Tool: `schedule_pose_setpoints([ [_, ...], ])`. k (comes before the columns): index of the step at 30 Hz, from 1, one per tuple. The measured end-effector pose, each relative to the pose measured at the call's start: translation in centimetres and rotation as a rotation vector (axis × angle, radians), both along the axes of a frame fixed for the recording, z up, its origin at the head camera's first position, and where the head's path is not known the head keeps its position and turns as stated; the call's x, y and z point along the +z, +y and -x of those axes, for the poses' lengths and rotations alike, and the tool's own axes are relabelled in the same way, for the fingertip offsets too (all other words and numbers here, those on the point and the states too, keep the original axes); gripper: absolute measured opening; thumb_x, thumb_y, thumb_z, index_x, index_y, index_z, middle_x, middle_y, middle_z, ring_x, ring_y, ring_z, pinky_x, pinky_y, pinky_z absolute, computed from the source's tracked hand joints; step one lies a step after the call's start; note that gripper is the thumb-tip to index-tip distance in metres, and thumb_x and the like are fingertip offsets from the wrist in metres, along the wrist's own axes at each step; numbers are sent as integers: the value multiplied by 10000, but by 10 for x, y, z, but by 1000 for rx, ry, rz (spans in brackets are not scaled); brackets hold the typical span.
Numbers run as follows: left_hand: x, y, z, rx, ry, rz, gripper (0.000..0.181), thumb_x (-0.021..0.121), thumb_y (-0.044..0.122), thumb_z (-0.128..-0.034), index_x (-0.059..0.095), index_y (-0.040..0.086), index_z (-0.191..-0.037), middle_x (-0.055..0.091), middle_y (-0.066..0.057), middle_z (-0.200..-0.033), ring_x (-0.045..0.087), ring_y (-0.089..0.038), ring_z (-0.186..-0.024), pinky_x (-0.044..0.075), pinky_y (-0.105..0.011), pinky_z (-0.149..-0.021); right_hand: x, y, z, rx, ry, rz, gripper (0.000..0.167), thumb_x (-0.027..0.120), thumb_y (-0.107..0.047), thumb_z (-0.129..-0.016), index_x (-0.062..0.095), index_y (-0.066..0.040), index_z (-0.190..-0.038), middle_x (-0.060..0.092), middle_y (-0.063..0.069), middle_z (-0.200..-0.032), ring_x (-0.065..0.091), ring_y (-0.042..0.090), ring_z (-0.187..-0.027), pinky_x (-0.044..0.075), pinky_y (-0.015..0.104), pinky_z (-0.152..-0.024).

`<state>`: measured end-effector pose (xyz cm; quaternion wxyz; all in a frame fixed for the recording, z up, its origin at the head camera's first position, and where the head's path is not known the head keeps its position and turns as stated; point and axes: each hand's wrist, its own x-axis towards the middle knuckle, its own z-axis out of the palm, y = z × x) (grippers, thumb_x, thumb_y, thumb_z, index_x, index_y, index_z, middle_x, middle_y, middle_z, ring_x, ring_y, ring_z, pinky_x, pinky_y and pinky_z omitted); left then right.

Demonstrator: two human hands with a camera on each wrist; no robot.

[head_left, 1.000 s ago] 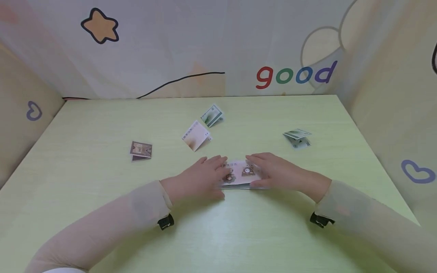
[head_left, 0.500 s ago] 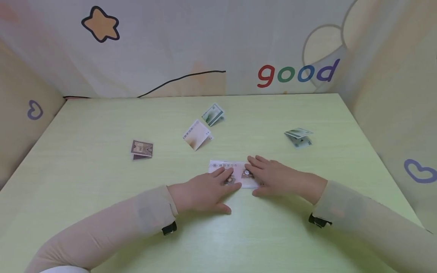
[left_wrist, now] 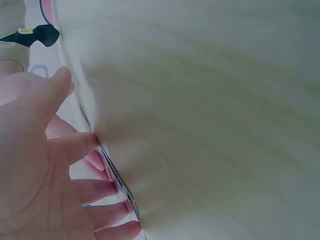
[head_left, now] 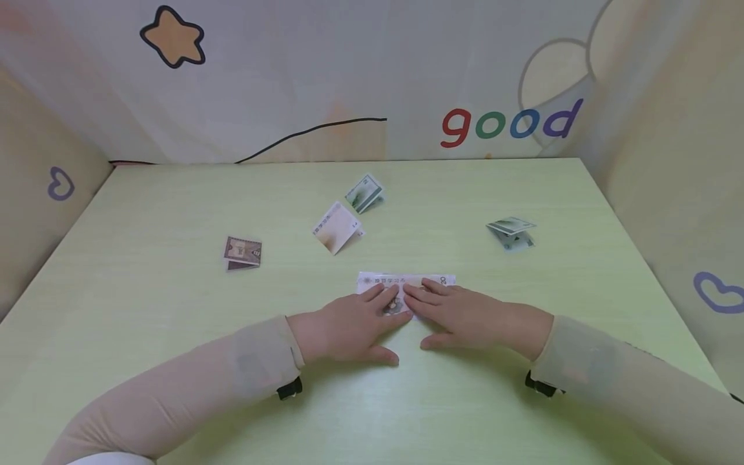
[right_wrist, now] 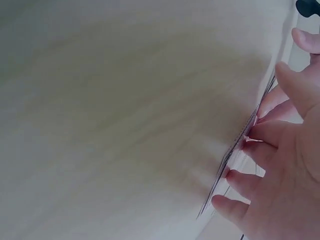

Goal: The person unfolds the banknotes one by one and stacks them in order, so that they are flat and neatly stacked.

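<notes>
A pale green rectangular surface [head_left: 372, 413] offers bare room toward the person; its far edge meets the curtain [head_left: 302, 64]. The left hand [head_left: 349, 327] and right hand [head_left: 465, 321] lie with fingers extended, pressing without gripping, on the pinkish-white printed paper note [head_left: 414, 279] at centre. Flattening it seems the step in hand; next, one hand should hold while the other smooths outward. Beyond, the smaller folded pink-white paper note [head_left: 334, 227] and green-white paper note [head_left: 511, 225] leave side room.
</notes>
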<state>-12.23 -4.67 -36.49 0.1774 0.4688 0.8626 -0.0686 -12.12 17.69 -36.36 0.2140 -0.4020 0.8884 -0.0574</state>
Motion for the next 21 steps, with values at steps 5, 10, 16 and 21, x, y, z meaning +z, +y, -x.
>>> schedule_pose_setpoints([
  [5, 1, 2, 0, 5, -8, 15, 746, 393, 640, -889, 229, 228, -1489, 86, -154, -1538, 148, -335, -1386, 263, -400, -1072, 1, -2, -1, -1, 33, -25, 713, 497, -454, -937, 245, -58, -1473, 176, 77, -1539, 148, 368, -1383, 228, 526, -1061],
  [10, 2, 4, -1, 25, -21, 18, 757, 401, 646, -882, 224, 232, -1490, 91, -153, -1537, 150, -340, -1385, 283, -410, -1062, 1, -6, -1, -6, 93, -70, 706, 515, -451, -928, 275, -61, -1466, 211, 72, -1530, 200, 365, -1370, 271, 537, -1037],
  [16, 5, 6, -4, 76, -32, 28, 738, 401, 642, -885, 262, 232, -1482, 141, -141, -1532, 217, -364, -1363, 380, -425, -994, 0, -9, -4, -13, 124, -83, 695, 538, -436, -920, 312, -49, -1450, 246, 81, -1518, 242, 362, -1357, 295, 532, -1026],
  [21, 7, 7, -6, 95, 1, 46, 724, 415, 629, -890, 308, 207, -1469, 227, -131, -1512, 278, -343, -1345, 415, -426, -960, 0, -10, -5, -20, 137, -106, 701, 538, -448, -916, 316, -49, -1449, 251, 79, -1517, 248, 358, -1356, 301, 533, -1022],
])
